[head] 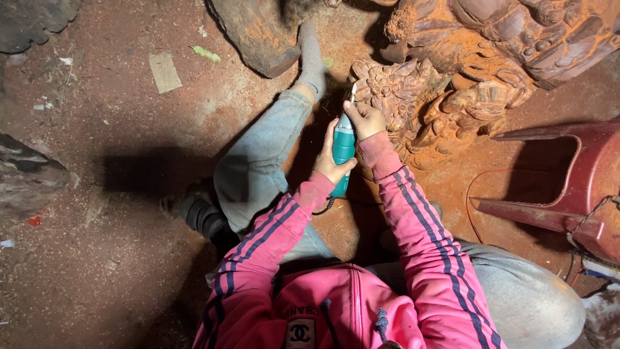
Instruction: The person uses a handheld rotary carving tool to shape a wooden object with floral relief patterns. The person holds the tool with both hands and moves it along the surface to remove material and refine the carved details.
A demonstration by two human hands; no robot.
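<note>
Both hands grip a teal, pen-shaped rotary carving tool [343, 152] against an ornate reddish-brown wooden carving [413, 106], frame centre.
Right hand [363, 118] clenches its nose, left hand [330, 161] wraps its rigid, likely light body; the carving looks heavy, with fragile detail.

Teal tool [343, 150]. Pink sleeves [413, 207] with dark stripes. Orange-brown carving [452, 77], dusty. Faded blue jeans [258, 168]. Dark red stool [568, 187] at right. Reddish-brown floor [129, 258].

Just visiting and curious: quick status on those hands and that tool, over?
Left hand grips teal rotary tool body. Right hand pinches its tip end against dusty wood carving. Red plastic stool lies tipped beside, apart.
</note>
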